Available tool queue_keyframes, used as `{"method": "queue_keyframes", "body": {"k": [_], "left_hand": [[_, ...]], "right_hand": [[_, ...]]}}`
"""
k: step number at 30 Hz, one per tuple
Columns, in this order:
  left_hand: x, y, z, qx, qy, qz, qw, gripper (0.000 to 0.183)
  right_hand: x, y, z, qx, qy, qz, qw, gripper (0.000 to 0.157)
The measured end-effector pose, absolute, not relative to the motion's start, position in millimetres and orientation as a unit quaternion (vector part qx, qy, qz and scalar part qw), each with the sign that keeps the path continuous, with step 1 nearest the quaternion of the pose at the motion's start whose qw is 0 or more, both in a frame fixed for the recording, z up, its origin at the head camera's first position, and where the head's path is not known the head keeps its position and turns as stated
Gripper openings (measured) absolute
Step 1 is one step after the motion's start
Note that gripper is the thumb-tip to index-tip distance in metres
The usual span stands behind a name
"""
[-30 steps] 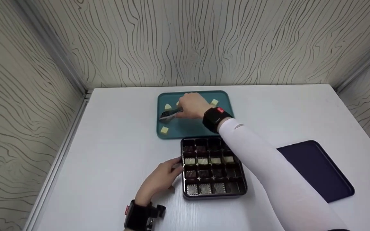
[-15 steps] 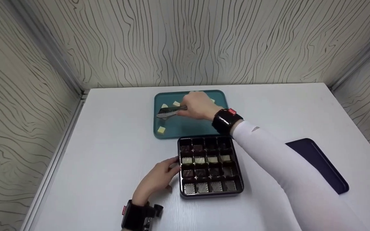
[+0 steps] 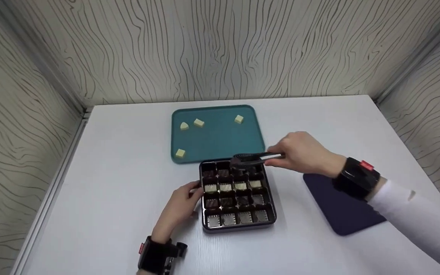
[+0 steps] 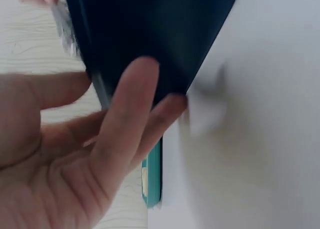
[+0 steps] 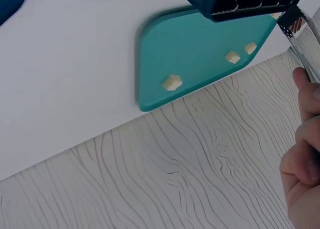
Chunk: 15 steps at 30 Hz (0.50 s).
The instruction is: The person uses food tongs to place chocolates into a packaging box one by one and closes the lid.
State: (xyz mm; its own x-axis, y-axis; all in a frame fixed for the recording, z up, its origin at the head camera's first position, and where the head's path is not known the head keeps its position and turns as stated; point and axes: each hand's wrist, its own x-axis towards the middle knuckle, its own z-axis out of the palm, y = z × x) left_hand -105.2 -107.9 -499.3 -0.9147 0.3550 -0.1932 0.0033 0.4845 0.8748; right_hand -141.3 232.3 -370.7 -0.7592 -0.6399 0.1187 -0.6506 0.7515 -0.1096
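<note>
My right hand grips a pair of tongs, their tips over the back row of a black compartment box. In the right wrist view, a dark striped chocolate shows between the tong tips. Compartments hold pale chocolates, dark striped chocolates and, in the front row, greyish textured pieces. The tongs partly hide the back row. My left hand rests its fingers against the box's left side; in the left wrist view, its extended fingers touch the dark wall.
Behind the box lies a teal tray with several pale pieces scattered on it. A dark navy tray lies at the right, partly under my right forearm. A wood-grain patterned wall rises behind the white table.
My right hand has carried the tongs from above the teal tray rightward and nearer, to the box's back row. My left hand stays at the box. The head view has shifted slightly.
</note>
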Motion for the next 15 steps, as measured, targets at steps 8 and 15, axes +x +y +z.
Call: {"method": "queue_keyframes", "body": {"k": [8,15], "left_hand": [[-106,-103,-500,0.082,0.845,0.511,0.137,0.047],[-104,-101,-498,0.076,0.849,0.504,0.143,0.049]], "right_hand": [[-100,270,-370,0.39,-0.919,0.052,0.031,0.029],[-91,269,-366,0.419,-0.908,0.016,0.017,0.029]]}}
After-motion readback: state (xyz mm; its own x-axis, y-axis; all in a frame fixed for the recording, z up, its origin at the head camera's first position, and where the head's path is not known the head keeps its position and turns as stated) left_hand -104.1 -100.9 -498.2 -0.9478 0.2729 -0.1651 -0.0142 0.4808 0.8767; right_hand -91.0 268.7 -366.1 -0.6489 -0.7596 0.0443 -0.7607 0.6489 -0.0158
